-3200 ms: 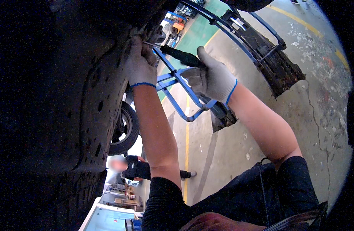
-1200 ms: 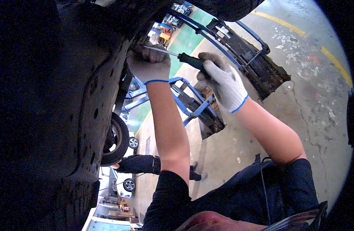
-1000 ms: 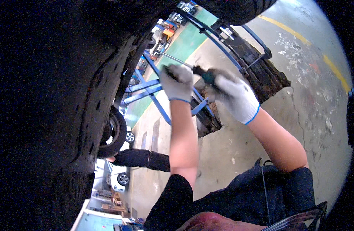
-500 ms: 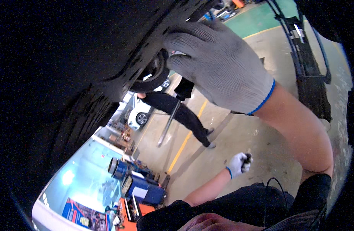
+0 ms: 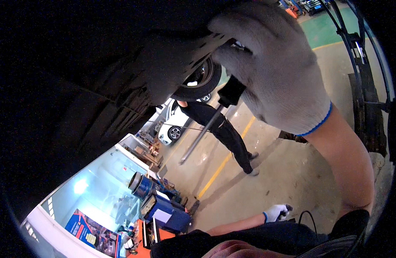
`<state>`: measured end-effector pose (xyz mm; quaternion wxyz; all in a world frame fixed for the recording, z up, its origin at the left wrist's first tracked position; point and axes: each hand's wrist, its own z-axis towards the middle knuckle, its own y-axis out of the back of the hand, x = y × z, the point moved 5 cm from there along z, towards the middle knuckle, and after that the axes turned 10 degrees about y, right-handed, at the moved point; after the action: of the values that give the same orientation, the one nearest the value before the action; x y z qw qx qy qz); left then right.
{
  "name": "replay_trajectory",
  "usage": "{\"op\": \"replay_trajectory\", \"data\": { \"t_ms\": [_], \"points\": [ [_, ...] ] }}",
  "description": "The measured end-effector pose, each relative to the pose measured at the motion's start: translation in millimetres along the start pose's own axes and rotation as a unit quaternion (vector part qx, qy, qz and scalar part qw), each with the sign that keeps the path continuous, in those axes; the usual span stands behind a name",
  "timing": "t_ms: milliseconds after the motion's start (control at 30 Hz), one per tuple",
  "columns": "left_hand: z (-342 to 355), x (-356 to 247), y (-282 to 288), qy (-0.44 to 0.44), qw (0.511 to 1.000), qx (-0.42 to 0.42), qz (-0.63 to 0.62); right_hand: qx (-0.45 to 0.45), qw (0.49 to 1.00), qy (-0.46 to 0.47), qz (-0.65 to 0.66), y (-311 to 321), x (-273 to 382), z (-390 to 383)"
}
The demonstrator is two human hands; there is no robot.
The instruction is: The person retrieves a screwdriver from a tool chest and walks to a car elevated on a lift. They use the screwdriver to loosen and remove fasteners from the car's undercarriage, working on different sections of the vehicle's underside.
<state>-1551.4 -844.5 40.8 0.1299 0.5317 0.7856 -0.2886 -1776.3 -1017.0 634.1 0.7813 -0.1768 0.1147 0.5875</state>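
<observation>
Screwdriver (image 5: 206, 129) now hangs from right hand (image 5: 275, 69), gripped by its black handle up under car underside (image 5: 99, 64). Left hand (image 5: 276, 212) has dropped low by the floor (image 5: 292, 167), closed on sth dark. Prying there looks paused, prob. repositioning.

Right hand (image 5: 275, 73) holds screwdriver (image 5: 206, 129) under car underbody (image 5: 99, 77).

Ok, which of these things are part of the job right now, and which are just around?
In the job: right hand, screwdriver, car underside.
Just around: left hand, blue tool cart, white car, standing person.
</observation>
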Motion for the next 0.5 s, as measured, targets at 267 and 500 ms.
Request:
{"op": "replay_trajectory", "data": {
  "t_ms": [267,500],
  "points": [
    [4,36,109,0.012,0.995,-0.078,0.065,0.055,0.998,-0.014,0.007,-3,3,11],
    [6,19,88,-0.015,0.997,-0.055,0.056,0.126,0.992,-0.014,-0.005,4,-1,20]
  ]
}}
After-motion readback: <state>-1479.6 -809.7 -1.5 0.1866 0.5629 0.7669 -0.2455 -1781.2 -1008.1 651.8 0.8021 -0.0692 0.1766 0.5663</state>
